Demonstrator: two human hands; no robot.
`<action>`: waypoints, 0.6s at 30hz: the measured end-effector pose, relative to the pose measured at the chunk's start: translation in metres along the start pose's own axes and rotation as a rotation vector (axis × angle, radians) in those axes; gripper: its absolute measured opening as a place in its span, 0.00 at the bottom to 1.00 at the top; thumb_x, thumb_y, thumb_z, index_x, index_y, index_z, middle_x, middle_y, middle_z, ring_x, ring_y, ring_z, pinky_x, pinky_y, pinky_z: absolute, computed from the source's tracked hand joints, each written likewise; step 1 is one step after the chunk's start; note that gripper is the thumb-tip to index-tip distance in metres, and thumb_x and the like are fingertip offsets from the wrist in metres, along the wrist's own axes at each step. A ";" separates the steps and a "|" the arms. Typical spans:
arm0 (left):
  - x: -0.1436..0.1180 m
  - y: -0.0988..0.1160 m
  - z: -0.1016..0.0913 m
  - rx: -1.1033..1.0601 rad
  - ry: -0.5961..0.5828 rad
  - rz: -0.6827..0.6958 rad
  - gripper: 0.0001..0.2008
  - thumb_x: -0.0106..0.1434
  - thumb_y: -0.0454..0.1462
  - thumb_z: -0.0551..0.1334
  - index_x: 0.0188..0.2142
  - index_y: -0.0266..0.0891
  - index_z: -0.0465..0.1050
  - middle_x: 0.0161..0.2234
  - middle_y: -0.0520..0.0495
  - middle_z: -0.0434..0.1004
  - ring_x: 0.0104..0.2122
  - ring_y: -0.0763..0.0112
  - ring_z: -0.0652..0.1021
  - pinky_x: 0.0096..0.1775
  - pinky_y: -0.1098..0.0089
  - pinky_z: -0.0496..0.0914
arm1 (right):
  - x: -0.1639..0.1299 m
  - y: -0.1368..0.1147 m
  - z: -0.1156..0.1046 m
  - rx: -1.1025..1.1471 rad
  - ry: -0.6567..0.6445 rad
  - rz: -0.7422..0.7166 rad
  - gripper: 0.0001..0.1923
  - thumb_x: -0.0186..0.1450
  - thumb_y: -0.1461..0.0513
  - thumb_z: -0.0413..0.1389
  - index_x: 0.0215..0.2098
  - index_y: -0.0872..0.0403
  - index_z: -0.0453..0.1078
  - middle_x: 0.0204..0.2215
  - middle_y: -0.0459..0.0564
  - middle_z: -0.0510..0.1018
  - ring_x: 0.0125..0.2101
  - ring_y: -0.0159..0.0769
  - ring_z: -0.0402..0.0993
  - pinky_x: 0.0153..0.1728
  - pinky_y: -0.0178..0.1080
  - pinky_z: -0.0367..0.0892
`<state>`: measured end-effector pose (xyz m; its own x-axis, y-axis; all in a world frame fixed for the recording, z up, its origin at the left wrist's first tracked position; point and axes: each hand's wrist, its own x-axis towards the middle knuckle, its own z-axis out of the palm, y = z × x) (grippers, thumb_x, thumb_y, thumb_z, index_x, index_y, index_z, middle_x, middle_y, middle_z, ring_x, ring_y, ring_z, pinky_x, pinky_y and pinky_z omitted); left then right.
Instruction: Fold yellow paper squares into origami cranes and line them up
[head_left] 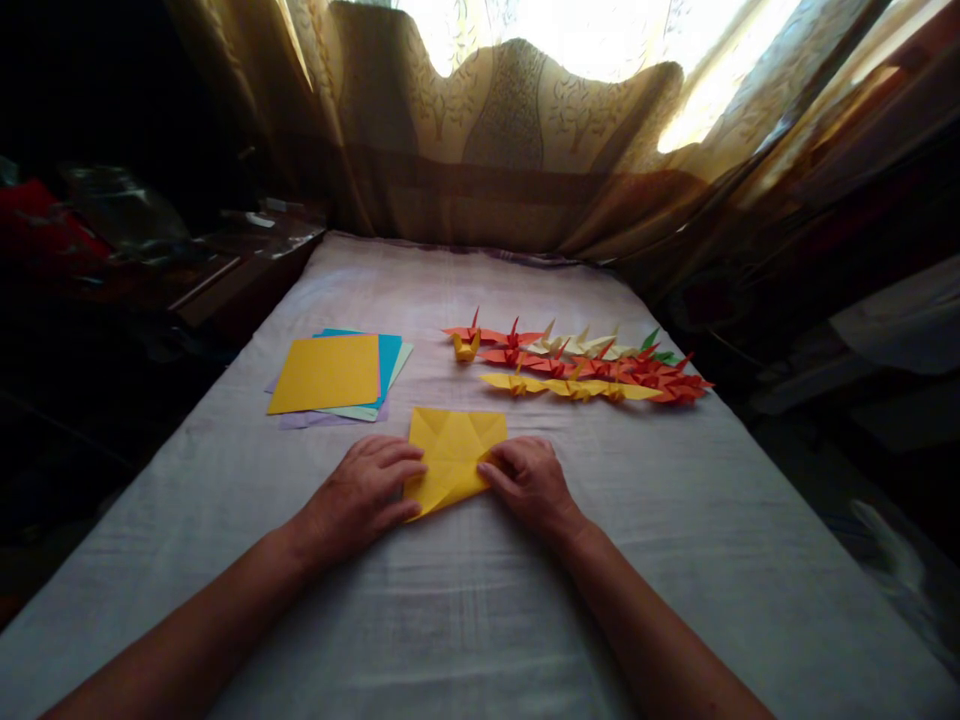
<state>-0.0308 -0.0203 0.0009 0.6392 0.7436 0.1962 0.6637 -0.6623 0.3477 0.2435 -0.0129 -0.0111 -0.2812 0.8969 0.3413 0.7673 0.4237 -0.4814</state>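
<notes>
A yellow sheet of origami paper, marked with crossing creases, lies on the white cloth in front of me. Its near edge slants, lower at the left than at the right. My left hand rests at the paper's left edge, fingers spread and lying over it. At the right edge, my right hand pinches the paper between thumb and curled fingers. Beyond the sheet on the right stand rows of folded paper cranes in red, yellow, cream and green. A small yellow-orange folded piece sits at their left end.
A stack of coloured square papers, yellow on top, lies to the left. The white cloth covers the whole surface. A patterned curtain hangs at the far end. Dark clutter with a red item stands at the left.
</notes>
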 end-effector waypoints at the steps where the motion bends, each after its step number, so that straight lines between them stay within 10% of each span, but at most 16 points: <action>1: -0.001 0.005 -0.002 -0.022 0.010 0.015 0.10 0.68 0.41 0.60 0.46 0.42 0.76 0.50 0.43 0.78 0.51 0.59 0.75 0.56 0.55 0.64 | 0.001 0.000 0.000 -0.013 -0.006 -0.002 0.12 0.64 0.59 0.58 0.24 0.52 0.69 0.22 0.44 0.75 0.27 0.34 0.71 0.39 0.39 0.59; 10: -0.013 0.026 -0.003 -0.078 0.067 0.013 0.11 0.71 0.38 0.53 0.41 0.41 0.75 0.44 0.46 0.80 0.45 0.63 0.77 0.51 0.60 0.68 | 0.007 -0.005 0.004 -0.099 0.051 -0.001 0.12 0.64 0.59 0.59 0.23 0.52 0.68 0.22 0.45 0.74 0.30 0.36 0.70 0.39 0.40 0.55; 18: -0.019 0.032 0.009 0.141 0.113 0.033 0.17 0.70 0.36 0.54 0.55 0.52 0.72 0.51 0.46 0.77 0.51 0.57 0.75 0.58 0.49 0.60 | 0.006 -0.005 0.006 -0.115 0.054 -0.021 0.13 0.65 0.59 0.58 0.23 0.51 0.67 0.22 0.44 0.74 0.30 0.36 0.69 0.39 0.40 0.55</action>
<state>-0.0187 -0.0563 -0.0001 0.6194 0.7214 0.3097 0.6958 -0.6871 0.2091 0.2342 -0.0084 -0.0117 -0.2690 0.8785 0.3949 0.8235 0.4224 -0.3788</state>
